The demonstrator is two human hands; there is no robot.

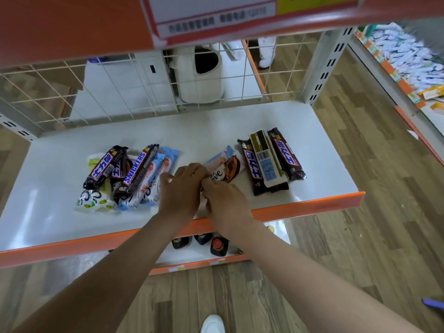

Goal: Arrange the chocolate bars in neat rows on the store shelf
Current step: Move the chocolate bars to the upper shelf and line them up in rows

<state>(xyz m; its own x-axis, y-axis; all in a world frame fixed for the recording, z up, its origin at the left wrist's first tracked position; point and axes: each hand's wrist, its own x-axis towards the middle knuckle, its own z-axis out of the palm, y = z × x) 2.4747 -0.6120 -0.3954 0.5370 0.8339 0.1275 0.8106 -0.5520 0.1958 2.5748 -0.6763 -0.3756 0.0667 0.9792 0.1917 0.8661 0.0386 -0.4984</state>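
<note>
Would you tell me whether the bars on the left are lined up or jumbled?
Jumbled: the left pile has bars overlapping at differing angles on the shelf.

Shelf (276, 121) back half bare, wide lane along wire grid (134, 92). Grid walls off rear, no reach through. Upper shelf (72, 22) overhangs, caps headroom. Left: loose heap of bars (127, 174) blocks mid-left; bare strip left of it and in front, toward orange lip (312, 204). Right: row of three bars (271, 162) side by side, touching; bare corner beyond. Centre: both hands (182, 191) crowd front edge on Dove bar (225, 173), narrow gap between heap and hands. Front approach from aisle floor (360, 248) open.
</note>
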